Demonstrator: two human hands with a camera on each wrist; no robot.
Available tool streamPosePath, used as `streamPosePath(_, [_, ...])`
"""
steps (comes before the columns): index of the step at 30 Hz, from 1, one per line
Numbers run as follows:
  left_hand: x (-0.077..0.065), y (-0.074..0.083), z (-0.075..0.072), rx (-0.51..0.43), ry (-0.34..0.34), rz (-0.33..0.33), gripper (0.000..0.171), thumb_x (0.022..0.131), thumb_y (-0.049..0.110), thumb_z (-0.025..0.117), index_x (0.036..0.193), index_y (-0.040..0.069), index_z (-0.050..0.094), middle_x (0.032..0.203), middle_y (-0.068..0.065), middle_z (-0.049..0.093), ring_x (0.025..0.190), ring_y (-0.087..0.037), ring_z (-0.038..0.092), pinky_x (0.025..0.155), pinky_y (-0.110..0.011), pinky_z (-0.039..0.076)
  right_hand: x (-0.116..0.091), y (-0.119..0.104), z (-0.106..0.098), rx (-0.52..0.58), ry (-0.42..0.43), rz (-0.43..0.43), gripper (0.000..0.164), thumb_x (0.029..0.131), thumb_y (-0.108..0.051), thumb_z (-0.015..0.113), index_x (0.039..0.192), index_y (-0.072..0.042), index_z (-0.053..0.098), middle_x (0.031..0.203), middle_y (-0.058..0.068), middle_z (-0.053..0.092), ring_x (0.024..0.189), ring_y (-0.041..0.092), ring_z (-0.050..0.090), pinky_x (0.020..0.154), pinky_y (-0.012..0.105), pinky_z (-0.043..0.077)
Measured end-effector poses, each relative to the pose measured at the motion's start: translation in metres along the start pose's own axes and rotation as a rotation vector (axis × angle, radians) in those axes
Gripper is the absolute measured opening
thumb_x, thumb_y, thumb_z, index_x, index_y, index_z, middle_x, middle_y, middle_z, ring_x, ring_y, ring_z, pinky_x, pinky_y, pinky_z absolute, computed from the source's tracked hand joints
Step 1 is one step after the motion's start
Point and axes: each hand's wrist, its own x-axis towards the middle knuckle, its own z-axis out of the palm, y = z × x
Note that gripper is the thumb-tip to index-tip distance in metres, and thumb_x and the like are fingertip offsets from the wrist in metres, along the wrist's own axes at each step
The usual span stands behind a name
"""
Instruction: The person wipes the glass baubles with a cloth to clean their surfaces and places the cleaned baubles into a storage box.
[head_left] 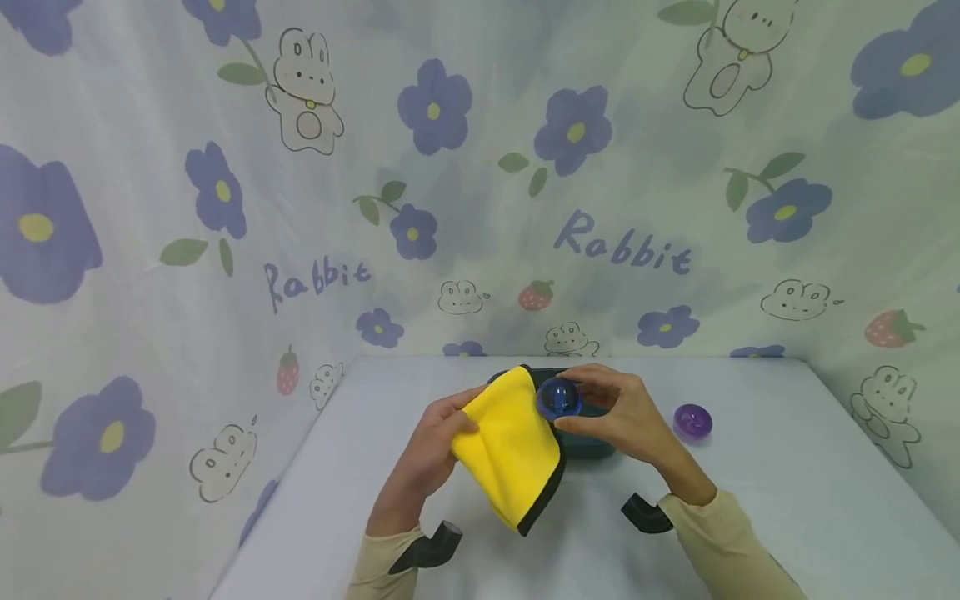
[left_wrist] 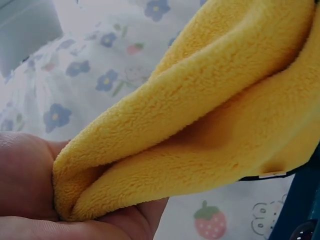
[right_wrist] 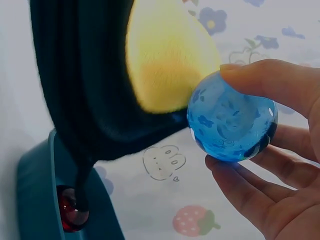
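My left hand (head_left: 437,442) pinches a plush yellow cloth (head_left: 513,442) with a black border, which fans out to the right and hangs down over the table. In the left wrist view the cloth (left_wrist: 190,120) is folded where the thumb and fingers grip it. My right hand (head_left: 618,412) holds a clear blue ball (head_left: 559,398) between thumb and fingertips, right beside the cloth's edge. Seen from the right wrist, the blue ball (right_wrist: 231,117) is glossy and see-through, and the cloth's dark underside (right_wrist: 85,85) faces the camera.
A dark teal bin (head_left: 588,443) stands behind the hands, partly hidden by them. Inside it lies a red ball (right_wrist: 73,209). A purple ball (head_left: 692,422) sits on the white table (head_left: 780,500) to the right. A curtain printed with flowers and rabbits (head_left: 480,192) surrounds the table.
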Motion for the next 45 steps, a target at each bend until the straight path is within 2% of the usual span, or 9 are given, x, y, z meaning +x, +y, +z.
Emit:
streamPosePath(5, [-0.008,-0.004,-0.003,-0.063,0.042,-0.015,0.057,0.096,0.009,0.044,0.153,0.005,0.048,0.121,-0.008,0.063,0.097,-0.02,0.066,0.087,-0.029,0.06,0.001,0.005,-0.006,-0.001,0.017,0.034,0.053,0.077,-0.011,0.089,0.127,-0.011,0.071,0.126,0.011,0.071,0.099,0.015,0.073,0.092,0.022,0.058])
streamPosePath(10, [-0.016,-0.013,-0.006,-0.135,0.019,-0.023,0.058,0.097,0.008,0.043,0.155,0.004,0.044,0.126,-0.008,0.061,0.103,-0.02,0.065,0.091,-0.029,0.059,0.004,0.01,-0.012,0.0,0.04,0.075,0.056,0.078,-0.011,0.089,0.13,-0.01,0.07,0.127,0.012,0.072,0.1,0.015,0.074,0.091,0.021,0.057])
streamPosePath(15, [-0.026,-0.027,-0.006,-0.239,0.037,-0.073,0.058,0.098,0.006,0.041,0.156,0.004,0.041,0.132,-0.01,0.056,0.108,-0.021,0.06,0.096,-0.028,0.057,0.007,0.015,-0.015,0.0,0.052,0.124,0.058,0.078,-0.013,0.089,0.132,-0.01,0.07,0.13,0.013,0.071,0.106,0.024,0.075,0.092,0.027,0.059])
streamPosePath(18, [-0.033,-0.035,-0.009,-0.265,0.055,-0.11,0.06,0.097,0.006,0.041,0.157,0.004,0.038,0.137,-0.01,0.053,0.111,-0.02,0.058,0.098,-0.028,0.055,0.01,0.017,-0.016,-0.006,0.06,0.144,0.059,0.077,-0.013,0.089,0.133,-0.009,0.069,0.131,0.014,0.071,0.11,0.031,0.074,0.093,0.032,0.059])
streamPosePath(24, [-0.046,-0.053,-0.019,-0.266,0.068,-0.174,0.065,0.096,0.006,0.042,0.16,-0.001,0.031,0.146,-0.013,0.049,0.115,-0.018,0.057,0.101,-0.029,0.053,0.015,0.024,-0.015,0.042,0.075,0.207,0.06,0.077,-0.011,0.089,0.133,-0.007,0.069,0.135,0.019,0.068,0.114,0.039,0.072,0.09,0.035,0.061])
streamPosePath(29, [-0.054,-0.068,-0.027,-0.266,0.08,-0.22,0.069,0.095,0.008,0.044,0.161,-0.002,0.026,0.158,-0.018,0.041,0.122,-0.016,0.056,0.104,-0.028,0.052,0.016,0.034,-0.012,0.06,0.083,0.254,0.062,0.077,-0.012,0.088,0.135,-0.006,0.068,0.138,0.022,0.066,0.116,0.041,0.071,0.087,0.035,0.062])
streamPosePath(36, [-0.059,-0.089,-0.035,-0.251,0.11,-0.263,0.071,0.095,0.008,0.045,0.162,-0.004,0.023,0.166,-0.023,0.03,0.125,-0.015,0.055,0.104,-0.029,0.051,0.019,0.052,-0.01,0.042,0.1,0.302,0.061,0.079,-0.017,0.088,0.135,-0.009,0.068,0.144,0.019,0.062,0.121,0.041,0.068,0.094,0.04,0.06])
streamPosePath(39, [-0.06,-0.096,-0.038,-0.257,0.114,-0.282,0.072,0.094,0.008,0.046,0.162,-0.004,0.023,0.166,-0.025,0.028,0.126,-0.016,0.055,0.105,-0.03,0.051,0.02,0.058,-0.01,0.042,0.117,0.324,0.06,0.079,-0.019,0.088,0.135,-0.01,0.069,0.145,0.017,0.062,0.121,0.039,0.068,0.092,0.035,0.06])
streamPosePath(45, [-0.062,-0.108,-0.044,-0.233,0.136,-0.316,0.074,0.093,0.007,0.047,0.161,-0.006,0.022,0.166,-0.027,0.027,0.125,-0.017,0.055,0.105,-0.032,0.051,0.024,0.075,-0.005,0.098,0.128,0.356,0.062,0.078,-0.016,0.089,0.135,-0.007,0.068,0.13,0.021,0.07,0.111,0.03,0.073,0.082,0.02,0.057])
